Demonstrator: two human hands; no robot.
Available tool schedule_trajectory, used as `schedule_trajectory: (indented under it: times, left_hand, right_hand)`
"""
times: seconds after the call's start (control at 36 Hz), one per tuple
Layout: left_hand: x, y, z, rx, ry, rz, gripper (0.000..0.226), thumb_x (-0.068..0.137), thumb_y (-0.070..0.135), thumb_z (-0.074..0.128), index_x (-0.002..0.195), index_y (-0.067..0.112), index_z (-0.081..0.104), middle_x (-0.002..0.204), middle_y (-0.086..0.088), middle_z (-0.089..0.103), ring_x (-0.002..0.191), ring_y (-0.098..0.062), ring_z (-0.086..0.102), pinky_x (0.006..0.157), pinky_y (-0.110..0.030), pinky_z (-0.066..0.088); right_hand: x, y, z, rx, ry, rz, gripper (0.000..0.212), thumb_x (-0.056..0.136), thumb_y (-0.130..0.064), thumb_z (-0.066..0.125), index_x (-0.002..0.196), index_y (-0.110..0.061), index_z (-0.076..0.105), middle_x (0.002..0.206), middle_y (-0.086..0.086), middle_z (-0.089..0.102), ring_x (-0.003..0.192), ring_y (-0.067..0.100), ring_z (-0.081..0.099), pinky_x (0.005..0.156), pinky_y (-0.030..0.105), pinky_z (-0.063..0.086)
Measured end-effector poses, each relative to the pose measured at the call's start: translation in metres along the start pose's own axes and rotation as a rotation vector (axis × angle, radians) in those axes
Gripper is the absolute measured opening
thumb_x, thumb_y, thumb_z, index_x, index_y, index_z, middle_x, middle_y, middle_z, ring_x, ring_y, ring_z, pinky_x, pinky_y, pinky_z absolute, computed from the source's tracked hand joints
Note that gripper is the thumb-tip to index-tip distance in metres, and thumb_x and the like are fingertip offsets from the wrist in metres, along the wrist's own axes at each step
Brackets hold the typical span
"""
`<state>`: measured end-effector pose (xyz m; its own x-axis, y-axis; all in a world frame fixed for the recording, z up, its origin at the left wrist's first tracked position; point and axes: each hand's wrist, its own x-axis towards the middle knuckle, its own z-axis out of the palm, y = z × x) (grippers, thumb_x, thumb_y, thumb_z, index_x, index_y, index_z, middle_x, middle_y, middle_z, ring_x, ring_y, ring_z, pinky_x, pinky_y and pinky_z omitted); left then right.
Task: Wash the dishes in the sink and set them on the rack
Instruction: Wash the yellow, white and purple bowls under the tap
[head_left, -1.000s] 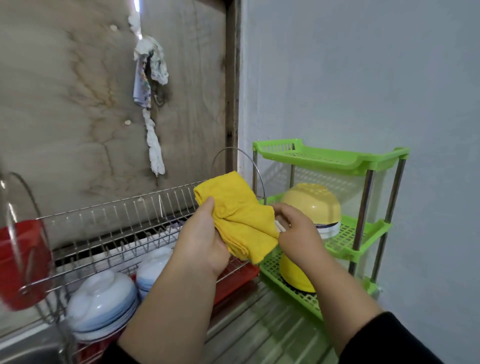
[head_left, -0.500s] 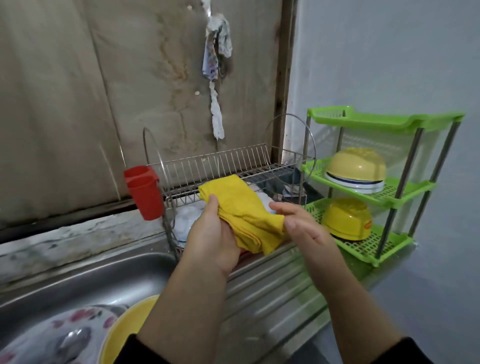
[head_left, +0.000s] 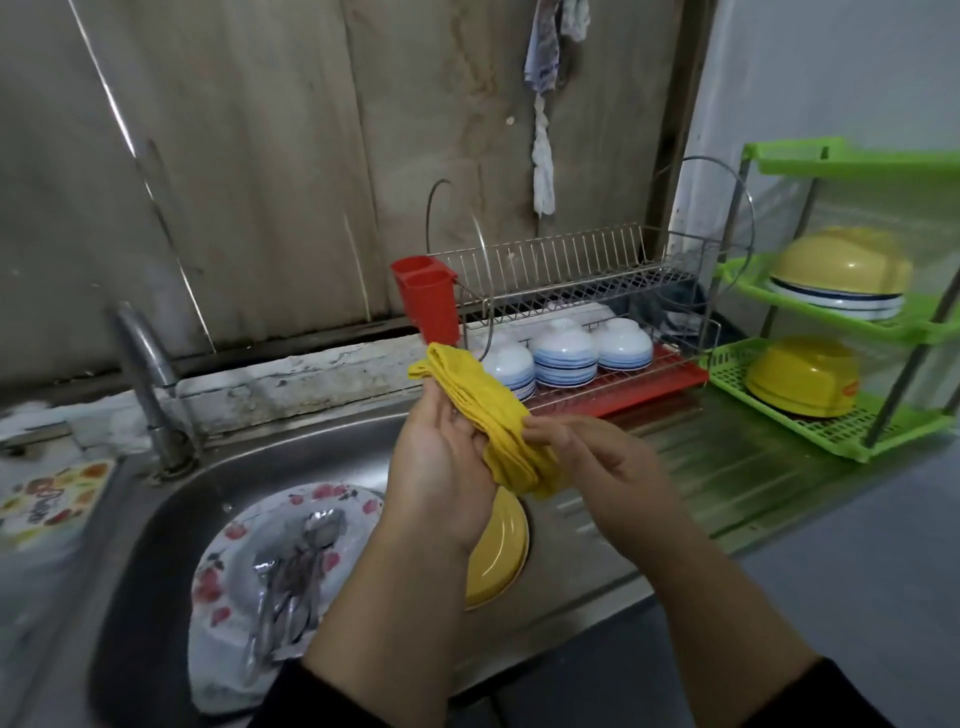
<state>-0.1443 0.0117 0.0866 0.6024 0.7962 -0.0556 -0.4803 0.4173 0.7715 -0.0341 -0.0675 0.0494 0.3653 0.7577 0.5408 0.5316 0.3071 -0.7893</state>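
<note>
Three bowls (head_left: 563, 353) sit on the rack (head_left: 582, 270); plate (head_left: 270, 561), spoons (head_left: 296, 566) and yellow dish (head_left: 496, 551) wait in the sink (head_left: 166, 499). Both hands, left (head_left: 441, 467) and right (head_left: 592, 467), grasp a cloth (head_left: 493, 421).

My head has turned left and down: the sink (head_left: 156, 519) now fills the lower left, with the flowered plate (head_left: 234, 545), the spoons (head_left: 296, 561) on it and the yellow bowl (head_left: 498, 551), none of them in view a second ago. The tap (head_left: 145, 374) has come into sight too. The rack (head_left: 582, 312) and green shelf (head_left: 857, 322) have slid off to the right. My left hand (head_left: 441, 467) and right hand (head_left: 597, 467) have brought the cloth (head_left: 488, 410) from in front of the rack to over the sink's right edge.
</note>
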Motion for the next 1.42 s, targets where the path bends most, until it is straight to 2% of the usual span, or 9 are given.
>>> schedule_trajectory:
  times: [0.22, 0.36, 0.5, 0.83, 0.97, 1.08, 1.25, 1.33, 1.42]
  left_hand:
    - [-0.014, -0.004, -0.029, 0.274, -0.069, 0.017, 0.055, 0.098, 0.054, 0.017, 0.144, 0.031, 0.038, 0.142, 0.007, 0.049, 0.132, -0.017, 0.043, 0.114, -0.048, 0.023]
    - [-0.017, -0.004, -0.034, 0.388, -0.013, 0.014, 0.053, 0.099, 0.053, 0.015, 0.139, 0.033, 0.042, 0.143, 0.010, 0.046, 0.135, -0.013, 0.037, 0.109, -0.037, 0.024]
    - [-0.011, -0.004, -0.035, 0.406, 0.038, 0.052, 0.041, 0.100, 0.050, 0.013, 0.116, 0.045, 0.050, 0.127, 0.017, 0.056, 0.120, -0.007, 0.046, 0.104, -0.033, 0.029]
    - [0.009, -0.002, -0.027, 0.515, 0.260, 0.177, 0.030, 0.091, 0.035, 0.058, 0.117, 0.021, 0.055, 0.110, 0.002, 0.067, 0.099, -0.018, 0.064, 0.090, -0.043, 0.052]
    - [0.015, 0.010, -0.037, 0.759, 0.445, 0.364, 0.015, 0.099, 0.024, 0.046, 0.093, 0.036, 0.052, 0.090, 0.017, 0.060, 0.086, -0.007, 0.058, 0.081, -0.034, 0.049]
    - [0.014, 0.022, -0.047, 1.004, 0.509, 0.456, 0.021, 0.101, 0.028, 0.040, 0.120, 0.032, 0.047, 0.085, 0.025, 0.047, 0.081, -0.008, 0.049, 0.074, -0.027, 0.037]
    - [0.017, 0.024, -0.056, 1.229, 0.550, 0.435, 0.025, 0.102, 0.034, 0.035, 0.123, 0.024, 0.044, 0.082, 0.011, 0.051, 0.085, -0.020, 0.053, 0.067, -0.030, 0.038]
    - [0.017, 0.023, -0.057, 1.114, 0.577, 0.381, 0.016, 0.101, 0.037, 0.039, 0.106, 0.026, 0.050, 0.083, 0.011, 0.054, 0.085, -0.018, 0.058, 0.060, -0.025, 0.039]
    - [0.015, 0.026, -0.059, 0.507, 0.532, 0.134, 0.021, 0.094, 0.039, 0.055, 0.098, 0.019, 0.061, 0.099, -0.004, 0.068, 0.088, -0.024, 0.066, 0.077, -0.037, 0.054]
  right_hand:
    - [0.017, -0.018, 0.028, 0.010, -0.156, 0.174, 0.029, 0.096, -0.028, 0.050, 0.119, -0.045, 0.051, 0.093, 0.005, 0.065, 0.076, 0.003, 0.060, 0.068, 0.017, 0.048]
    - [0.021, -0.010, 0.042, -0.028, -0.209, 0.188, 0.017, 0.093, -0.039, 0.054, 0.085, -0.027, 0.063, 0.084, 0.019, 0.059, 0.071, 0.015, 0.052, 0.068, 0.035, 0.047]
    - [0.031, -0.004, 0.042, 0.069, -0.198, 0.232, 0.042, 0.096, -0.027, 0.051, 0.057, -0.019, 0.040, 0.051, -0.011, 0.034, 0.050, 0.005, 0.035, 0.052, 0.025, 0.030]
    - [0.050, 0.006, 0.029, 0.151, -0.208, 0.359, 0.037, 0.097, -0.029, 0.046, 0.070, -0.003, 0.044, 0.061, 0.004, 0.038, 0.059, 0.017, 0.040, 0.064, 0.032, 0.035]
    - [0.064, 0.008, 0.010, 0.172, -0.104, 0.363, 0.035, 0.101, -0.031, 0.038, 0.086, -0.003, 0.054, 0.080, 0.024, 0.052, 0.073, 0.018, 0.050, 0.068, 0.030, 0.040]
    - [0.077, 0.013, -0.005, 0.285, -0.087, 0.468, 0.035, 0.103, -0.036, 0.032, 0.083, -0.027, 0.060, 0.106, 0.009, 0.063, 0.098, 0.028, 0.061, 0.095, 0.049, 0.046]
    - [0.090, 0.020, -0.004, 0.587, -0.052, 0.655, 0.026, 0.103, -0.032, 0.034, 0.116, -0.024, 0.056, 0.095, 0.000, 0.060, 0.076, 0.015, 0.058, 0.062, 0.033, 0.047]
    - [0.087, 0.023, 0.001, 0.766, -0.113, 0.791, 0.043, 0.100, -0.041, 0.036, 0.122, -0.010, 0.057, 0.096, 0.003, 0.071, 0.069, 0.019, 0.066, 0.058, 0.035, 0.050]
    - [0.081, 0.029, 0.001, 0.925, -0.311, 0.754, 0.045, 0.093, -0.047, 0.037, 0.103, -0.012, 0.064, 0.086, 0.007, 0.074, 0.074, 0.022, 0.072, 0.060, 0.039, 0.058]
